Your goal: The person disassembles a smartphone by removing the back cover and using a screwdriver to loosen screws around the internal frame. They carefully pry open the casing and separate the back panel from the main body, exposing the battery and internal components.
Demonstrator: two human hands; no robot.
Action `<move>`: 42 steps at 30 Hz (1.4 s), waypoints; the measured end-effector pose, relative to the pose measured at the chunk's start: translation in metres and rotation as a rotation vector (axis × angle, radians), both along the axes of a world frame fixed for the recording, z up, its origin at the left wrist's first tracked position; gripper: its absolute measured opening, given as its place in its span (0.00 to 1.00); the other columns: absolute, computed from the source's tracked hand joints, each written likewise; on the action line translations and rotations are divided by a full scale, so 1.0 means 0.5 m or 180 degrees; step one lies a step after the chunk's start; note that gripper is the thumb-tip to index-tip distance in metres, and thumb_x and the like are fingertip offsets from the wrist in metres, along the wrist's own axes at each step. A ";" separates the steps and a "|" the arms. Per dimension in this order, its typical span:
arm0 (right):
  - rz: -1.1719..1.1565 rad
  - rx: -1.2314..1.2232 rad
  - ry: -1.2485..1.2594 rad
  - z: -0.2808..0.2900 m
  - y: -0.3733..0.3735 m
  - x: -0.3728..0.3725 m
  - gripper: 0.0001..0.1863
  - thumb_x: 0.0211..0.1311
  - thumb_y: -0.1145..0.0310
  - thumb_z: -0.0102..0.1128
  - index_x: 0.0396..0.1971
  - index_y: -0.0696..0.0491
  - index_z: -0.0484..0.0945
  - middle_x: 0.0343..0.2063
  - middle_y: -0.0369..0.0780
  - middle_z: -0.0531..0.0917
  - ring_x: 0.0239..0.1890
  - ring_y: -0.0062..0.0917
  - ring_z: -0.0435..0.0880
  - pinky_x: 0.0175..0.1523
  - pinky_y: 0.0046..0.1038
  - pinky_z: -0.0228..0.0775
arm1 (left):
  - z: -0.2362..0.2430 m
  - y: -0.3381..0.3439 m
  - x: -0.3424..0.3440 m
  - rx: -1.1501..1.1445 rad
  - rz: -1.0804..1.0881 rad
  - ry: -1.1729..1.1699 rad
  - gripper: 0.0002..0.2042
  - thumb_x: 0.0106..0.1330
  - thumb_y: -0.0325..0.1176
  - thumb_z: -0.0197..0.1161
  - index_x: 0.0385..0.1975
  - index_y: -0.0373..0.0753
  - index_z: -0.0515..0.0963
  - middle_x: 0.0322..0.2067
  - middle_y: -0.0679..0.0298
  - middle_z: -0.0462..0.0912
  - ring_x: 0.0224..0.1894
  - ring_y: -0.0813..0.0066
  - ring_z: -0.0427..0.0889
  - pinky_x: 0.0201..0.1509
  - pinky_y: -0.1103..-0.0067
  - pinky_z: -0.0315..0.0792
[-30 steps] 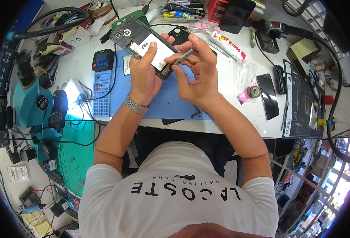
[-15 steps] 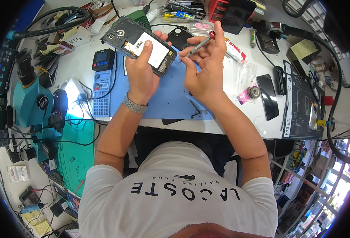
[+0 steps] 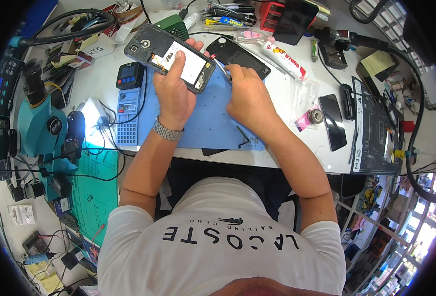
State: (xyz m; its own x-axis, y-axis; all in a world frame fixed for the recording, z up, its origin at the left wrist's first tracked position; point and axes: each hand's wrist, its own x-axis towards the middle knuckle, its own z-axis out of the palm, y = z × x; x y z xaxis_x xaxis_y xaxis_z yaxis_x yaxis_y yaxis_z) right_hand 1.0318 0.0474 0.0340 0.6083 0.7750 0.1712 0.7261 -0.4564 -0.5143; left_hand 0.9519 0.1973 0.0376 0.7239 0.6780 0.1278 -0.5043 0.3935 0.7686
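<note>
My left hand (image 3: 172,88) grips an opened smartphone (image 3: 196,69) tilted above the blue work mat (image 3: 198,123). The thumb lies across the phone's white battery area, and fingertips show past its far edge. The phone's dark frame and camera ring face up. Closed just right of the phone, my right hand (image 3: 250,96) holds a slim screwdriver (image 3: 221,67). Its visible end points up and left, beside the phone's lower right corner; the rest is hidden in my fist. Beyond my right hand lies a black phone back cover (image 3: 237,55).
A white glue tube (image 3: 284,59) lies behind my right hand. Further right are a dark phone (image 3: 332,122) and a black mat (image 3: 378,133). A teal microscope (image 3: 42,123) stands left, near a small black device (image 3: 129,75). Pens and a red box (image 3: 270,15) line the back.
My right hand has turned over and closed, and the screwdriver's visible end now points up-left. The back cover and glue tube show more fully. My left hand and the phone have shifted slightly left.
</note>
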 end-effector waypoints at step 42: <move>0.0834 0.2362 -0.0583 -0.030 -0.001 0.017 0.44 0.53 0.88 0.57 0.74 0.61 0.55 0.64 0.54 0.77 0.50 0.49 0.89 0.48 0.37 0.85 | 0.002 -0.003 -0.005 0.0510 -0.0948 0.0730 0.43 0.74 0.34 0.68 0.81 0.37 0.47 0.53 0.56 0.77 0.53 0.66 0.86 0.53 0.64 0.87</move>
State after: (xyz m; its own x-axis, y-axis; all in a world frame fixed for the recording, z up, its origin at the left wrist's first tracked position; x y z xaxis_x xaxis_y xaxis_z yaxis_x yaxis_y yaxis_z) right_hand 1.0405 0.0470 0.0190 0.3352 0.5336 0.7765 0.8642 0.1541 -0.4790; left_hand 0.9496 0.1956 0.0386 0.9076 0.4189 0.0274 -0.1949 0.3626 0.9114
